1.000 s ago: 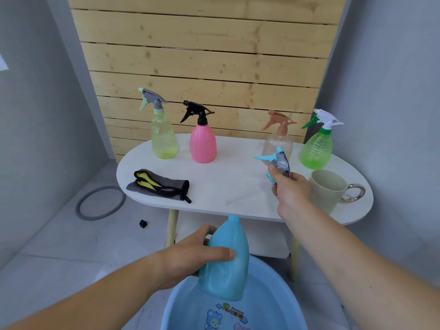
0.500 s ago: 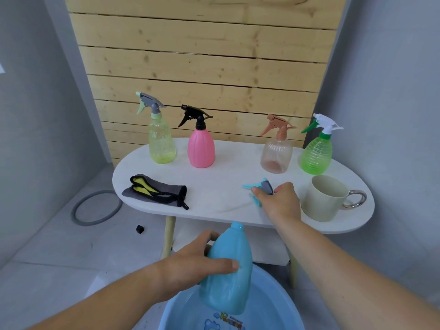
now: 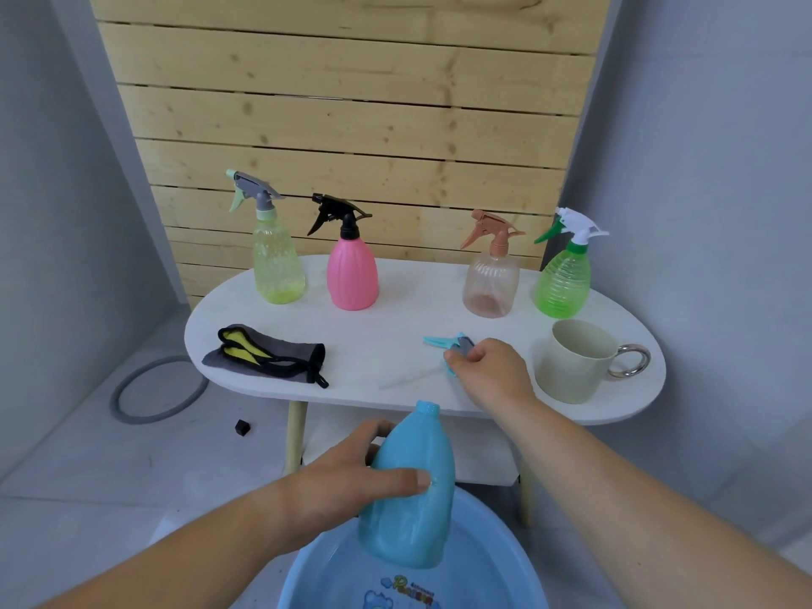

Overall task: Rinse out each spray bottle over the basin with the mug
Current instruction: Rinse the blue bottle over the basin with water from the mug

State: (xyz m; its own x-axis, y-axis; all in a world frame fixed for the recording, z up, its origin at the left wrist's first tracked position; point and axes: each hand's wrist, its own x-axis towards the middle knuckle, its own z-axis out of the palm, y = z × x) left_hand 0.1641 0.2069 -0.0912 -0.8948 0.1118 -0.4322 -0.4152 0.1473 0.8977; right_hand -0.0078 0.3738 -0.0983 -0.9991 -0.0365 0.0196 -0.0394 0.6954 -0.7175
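left hand (image 3: 351, 481) wrapped round belly of blue bottle (image 3: 408, 498), thumb across front; neck uncapped, bottle near upright over blue plastic basin (image 3: 496, 551). bottle looks thin, light, smooth; likely slick once wet, so mid-body grip seems safest. right hand (image 3: 492, 371) pinches teal trigger head (image 3: 444, 342) low on white counter (image 3: 395, 327). beige mug (image 3: 575, 362) just beside, rigid, ring handle best hold. far row, capped: yellow-green bottle (image 3: 279, 265), pink bottle (image 3: 353, 274), peach bottle (image 3: 491, 285), green bottle (image 3: 563, 279).
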